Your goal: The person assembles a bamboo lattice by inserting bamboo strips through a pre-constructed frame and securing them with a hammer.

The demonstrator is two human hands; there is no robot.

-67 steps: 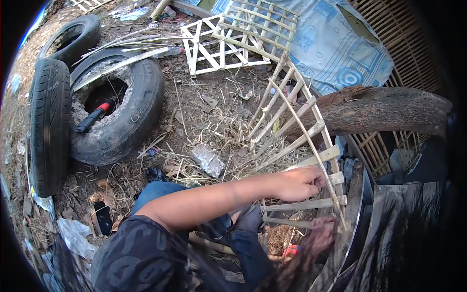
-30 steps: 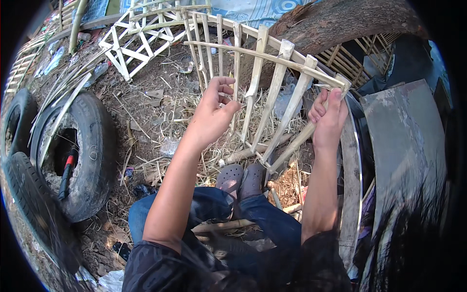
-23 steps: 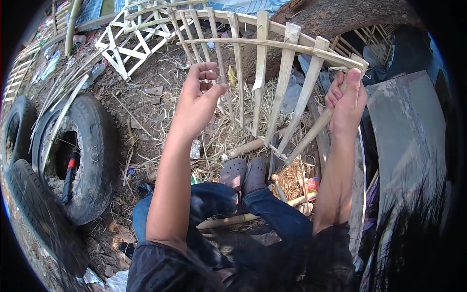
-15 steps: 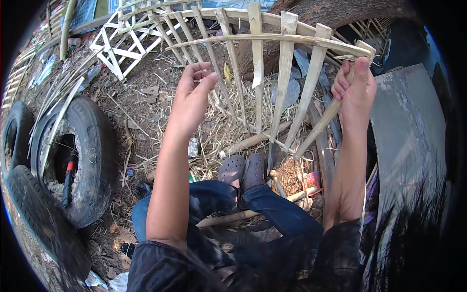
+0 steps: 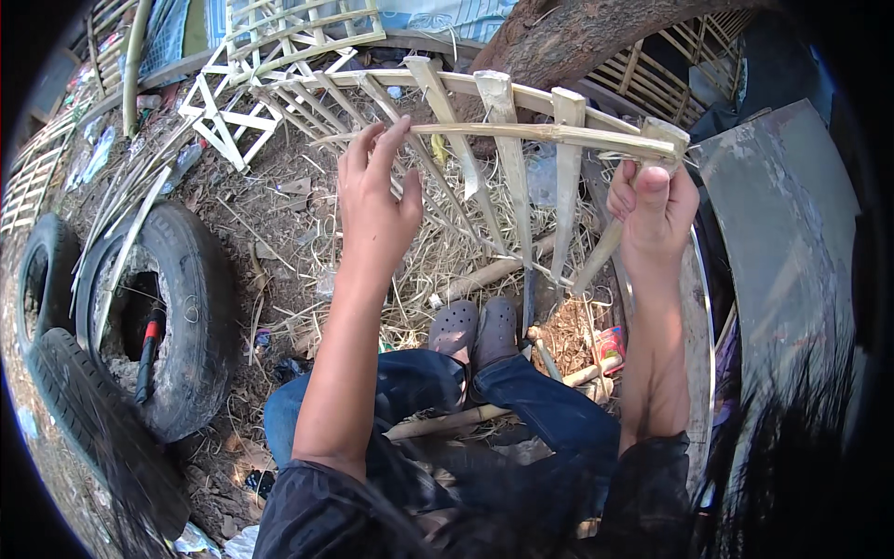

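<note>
A bamboo frame (image 5: 510, 177) of upright slats, narrowing toward the bottom, stands fanned out before me. Along its upper part runs a thin bamboo strip (image 5: 521, 131), crossing in front of several slats. At the frame's right end, my right hand (image 5: 656, 214) is closed round the end slat (image 5: 601, 253), thumb up, just under the strip's right end. My left hand (image 5: 380, 200) is raised near the strip's thin left end, fingers apart and holding nothing. Its fingertips overlap the strip; whether they touch it, I cannot tell.
Old tyres (image 5: 200, 317) lie at left, one with a red-and-black handled tool (image 5: 149, 349) inside. A grey board (image 5: 778, 242) leans at right. Bamboo shavings and a bamboo pole (image 5: 494, 272) lie beyond my shoes. Lattice panels and a tree trunk (image 5: 559, 42) are at the back.
The frame's right end and my right hand have come lower and slightly left. My left hand has turned and spread its fingers, now overlapping the strip. The whole view has shifted slightly.
</note>
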